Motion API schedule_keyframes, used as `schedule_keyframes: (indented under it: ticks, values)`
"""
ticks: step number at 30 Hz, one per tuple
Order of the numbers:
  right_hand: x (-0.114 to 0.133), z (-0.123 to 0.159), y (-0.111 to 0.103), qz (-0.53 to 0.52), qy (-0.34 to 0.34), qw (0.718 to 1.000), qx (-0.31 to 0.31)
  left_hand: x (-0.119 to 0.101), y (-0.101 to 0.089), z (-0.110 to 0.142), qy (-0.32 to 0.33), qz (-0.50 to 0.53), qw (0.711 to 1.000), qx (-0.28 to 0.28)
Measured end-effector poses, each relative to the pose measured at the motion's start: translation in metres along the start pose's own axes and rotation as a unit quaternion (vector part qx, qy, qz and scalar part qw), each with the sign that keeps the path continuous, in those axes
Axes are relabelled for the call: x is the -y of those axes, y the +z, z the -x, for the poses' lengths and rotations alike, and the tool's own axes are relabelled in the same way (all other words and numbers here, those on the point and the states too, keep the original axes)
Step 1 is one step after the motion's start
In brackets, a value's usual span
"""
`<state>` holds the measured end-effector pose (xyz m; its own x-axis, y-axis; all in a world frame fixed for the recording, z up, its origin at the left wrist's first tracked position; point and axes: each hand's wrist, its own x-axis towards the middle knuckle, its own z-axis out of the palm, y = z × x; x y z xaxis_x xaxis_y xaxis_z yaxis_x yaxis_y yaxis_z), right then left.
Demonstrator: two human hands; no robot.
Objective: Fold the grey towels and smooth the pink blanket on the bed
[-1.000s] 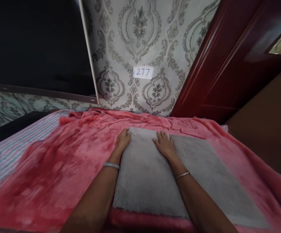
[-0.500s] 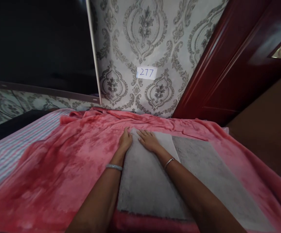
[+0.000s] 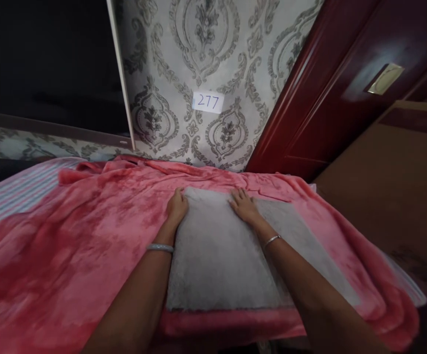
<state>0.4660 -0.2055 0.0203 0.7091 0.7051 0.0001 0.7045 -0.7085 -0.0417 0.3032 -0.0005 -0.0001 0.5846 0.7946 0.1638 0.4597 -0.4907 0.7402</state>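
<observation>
A grey plush cloth (image 3: 221, 250) lies partly folded over itself, with one layer on top at its left and the lower layer showing at its right. My left hand (image 3: 177, 206) is closed at the far left corner, its fingers curled against the folded edge; a pale bangle circles that wrist. My right hand (image 3: 245, 205) rests flat near the far edge of the cloth, fingers spread, close to where the top layer ends. A thin silver bracelet is on the right wrist. My right forearm hides part of the layers' boundary.
Beneath the cloth spreads a rumpled pink-red blanket (image 3: 99, 241), with a striped sheet (image 3: 17, 189) at the left. Behind are a dark screen (image 3: 47, 64), patterned wallpaper with a "277" label (image 3: 208, 102), and a dark red door (image 3: 320, 98). A brown cardboard box (image 3: 386, 182) stands at the right.
My right hand has slid rightward over the cloth, away from my left hand. The left hand stays at the corner. My view has turned somewhat to the right.
</observation>
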Motion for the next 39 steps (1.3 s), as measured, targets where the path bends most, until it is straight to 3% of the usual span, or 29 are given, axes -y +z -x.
schedule_keyframes:
  ticks: [4, 13, 22, 27, 39]
  values:
    - [-0.002, 0.034, 0.016, -0.012, -0.079, 0.996, -0.028, -0.001, -0.001, 0.000, 0.019, 0.003, 1.000, 0.004]
    - [-0.003, 0.049, 0.023, -0.064, 0.018, 0.994, -0.084, 0.007, 0.004, -0.011, 0.044, -0.003, 0.998, -0.032]
    - [-0.002, 0.052, 0.022, -0.075, 0.032, 0.994, -0.075, 0.007, 0.004, -0.010, 0.025, 0.046, 0.997, -0.053]
    - [-0.002, 0.053, 0.024, -0.071, 0.031, 0.995, -0.070, 0.008, 0.000, -0.016, -0.020, 0.167, 0.986, -0.008]
    - [-0.004, 0.051, 0.035, -0.061, 0.019, 0.993, -0.098, 0.004, -0.007, -0.039, -0.054, 0.206, 0.972, 0.096]
